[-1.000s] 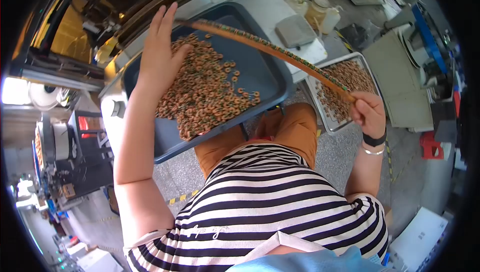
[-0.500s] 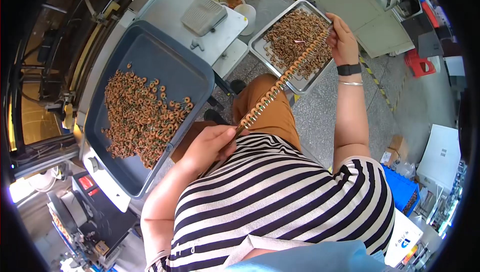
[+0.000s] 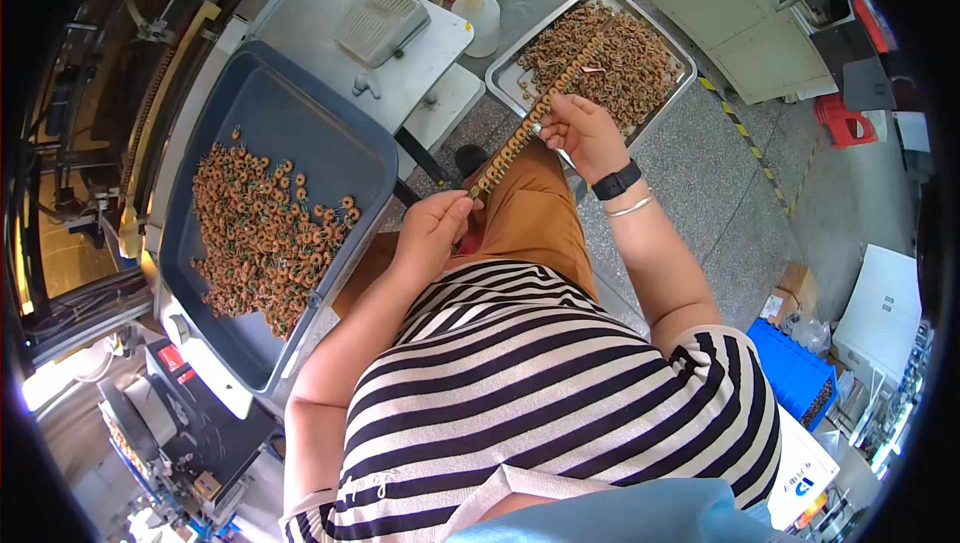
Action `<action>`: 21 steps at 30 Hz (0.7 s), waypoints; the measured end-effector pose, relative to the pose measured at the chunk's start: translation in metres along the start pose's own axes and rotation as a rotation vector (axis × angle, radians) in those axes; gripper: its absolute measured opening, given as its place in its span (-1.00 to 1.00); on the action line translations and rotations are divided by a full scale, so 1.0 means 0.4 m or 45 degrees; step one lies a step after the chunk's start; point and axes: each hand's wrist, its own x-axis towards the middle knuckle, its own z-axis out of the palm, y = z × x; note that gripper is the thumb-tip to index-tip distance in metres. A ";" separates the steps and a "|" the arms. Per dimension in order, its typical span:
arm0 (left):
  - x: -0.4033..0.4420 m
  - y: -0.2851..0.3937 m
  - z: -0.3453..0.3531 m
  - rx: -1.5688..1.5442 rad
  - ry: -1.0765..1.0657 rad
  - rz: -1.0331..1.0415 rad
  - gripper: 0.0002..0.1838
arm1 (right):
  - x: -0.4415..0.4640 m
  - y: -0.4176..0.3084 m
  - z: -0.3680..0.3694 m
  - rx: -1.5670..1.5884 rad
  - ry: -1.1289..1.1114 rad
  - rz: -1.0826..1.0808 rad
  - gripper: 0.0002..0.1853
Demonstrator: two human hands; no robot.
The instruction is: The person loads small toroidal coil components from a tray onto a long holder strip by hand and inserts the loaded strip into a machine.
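Across my lap and up to the metal tray runs a thin strip (image 3: 512,146) lined with small copper-coloured ring coils. My left hand (image 3: 432,231) is closed on its near end. Partway up the strip, my right hand (image 3: 588,141) pinches it between thumb and fingers, the other fingers curled. The strip's far end lies over the metal tray (image 3: 497,80), which holds a heap of similar brownish ring coils (image 3: 640,58). On my left, a dark grey tray (image 3: 285,103) carries a pile of loose ring coils (image 3: 260,233) with wire legs.
A grey foot-pedal-like box (image 3: 382,23) sits on the white machine table (image 3: 435,43). Jars and a white cup (image 3: 477,25) stand behind it. Farther right are a cabinet (image 3: 720,23), a red stool (image 3: 843,123) and a blue bin (image 3: 790,368).
My right hand has moved from the strip's far end down toward its middle. The strip's near end and my left hand have shifted slightly up and forward.
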 end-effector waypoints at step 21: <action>0.077 -0.042 0.024 0.149 -0.154 -0.026 -0.75 | 0.190 -0.014 -0.276 0.136 0.604 -0.024 -0.91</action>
